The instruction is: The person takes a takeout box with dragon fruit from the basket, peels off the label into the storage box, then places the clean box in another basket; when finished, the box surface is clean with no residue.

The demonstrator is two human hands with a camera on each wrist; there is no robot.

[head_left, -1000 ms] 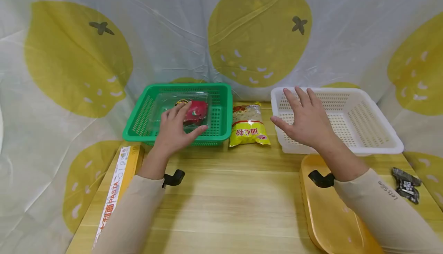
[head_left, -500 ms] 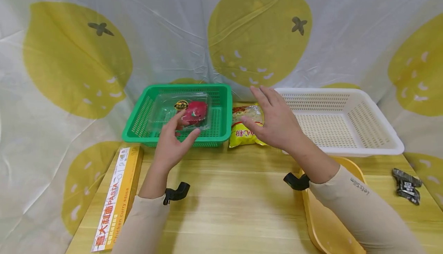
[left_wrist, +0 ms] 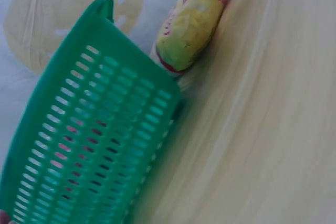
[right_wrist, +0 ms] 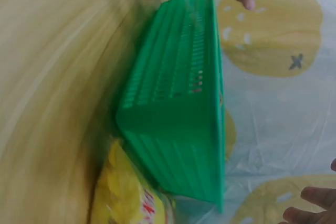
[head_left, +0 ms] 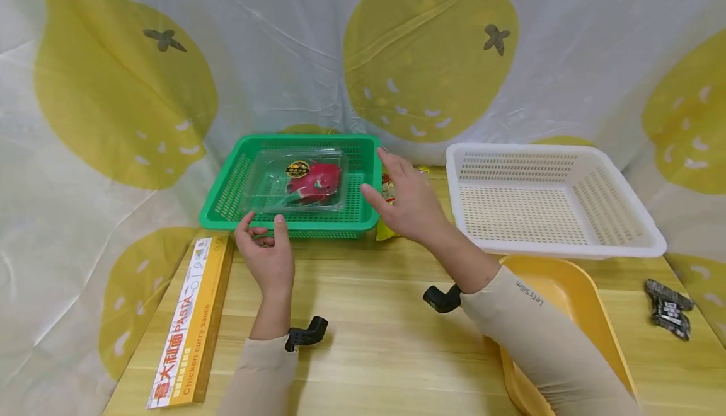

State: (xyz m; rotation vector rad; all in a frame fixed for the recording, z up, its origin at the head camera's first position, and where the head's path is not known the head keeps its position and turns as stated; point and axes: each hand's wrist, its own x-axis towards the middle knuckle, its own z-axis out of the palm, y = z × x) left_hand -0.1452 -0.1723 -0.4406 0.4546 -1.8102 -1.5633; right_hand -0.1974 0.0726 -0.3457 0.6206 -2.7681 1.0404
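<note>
Two hands loose, apart, by green basket, box reading "PASTA", "Chicken curry sauce"

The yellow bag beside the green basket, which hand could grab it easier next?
Probably the right hand: in the head view it covers most of the yellow bag. The left hand is farther off, near the green basket.

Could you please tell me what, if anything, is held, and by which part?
Nothing is visibly held: the left hand and right hand are near the green basket, contact unclear.
</note>
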